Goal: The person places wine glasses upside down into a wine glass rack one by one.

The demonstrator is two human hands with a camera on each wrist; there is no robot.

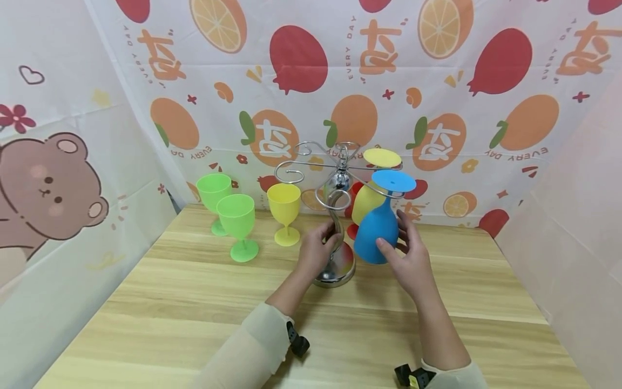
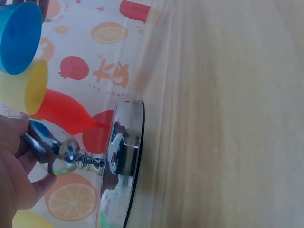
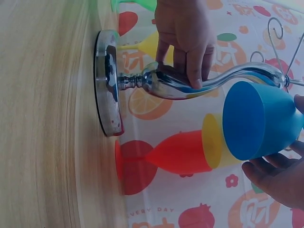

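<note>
My left hand [image 1: 315, 251] grips the curved stem of a chrome goblet rack [image 1: 332, 201], just above its round base. In my right hand [image 1: 413, 262] is a blue goblet [image 1: 376, 232], upside down and slightly tilted, thumb on the near side and fingers round the far side. The blue foot lies above a wire arm at the right of the rack; whether the wire bears its weight I cannot tell. Behind it an upside-down yellow goblet [image 1: 365, 202] hangs from the rack. A red goblet [image 3: 178, 153] stands on the table behind, partly hidden in the head view.
Left of the rack stand two green goblets [image 1: 237, 217] and an upright yellow goblet [image 1: 284, 202]. More curled wire arms [image 1: 290, 175] reach out to the left and front. A fruit-print cloth [image 1: 301, 113] hangs behind the wooden table [image 1: 204, 319].
</note>
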